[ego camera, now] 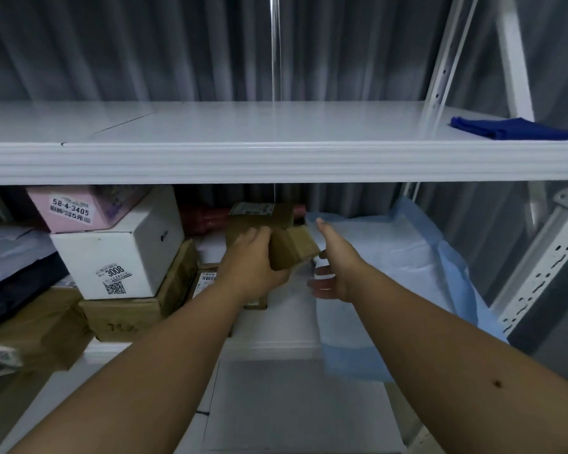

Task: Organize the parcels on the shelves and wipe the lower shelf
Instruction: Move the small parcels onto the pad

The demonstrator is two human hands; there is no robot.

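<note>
My left hand (254,263) grips a small brown cardboard box (292,249) in the middle of the lower shelf (276,342). My right hand (336,267) is spread beside the box's right edge, fingers straight, holding nothing. Behind them stands a taller brown parcel (259,214) with a label. On the left a pink box (79,208) lies on a white box (122,253), which rests on brown cartons (138,309). A folded dark blue cloth (518,127) lies at the right end of the upper shelf (276,158).
A pale blue sheet (391,257) covers the right part of the lower shelf. A red package (204,219) sits at the back. Soft grey and dark parcels (14,257) fill the far left. White perforated uprights (545,263) stand at the right. A grey curtain hangs behind.
</note>
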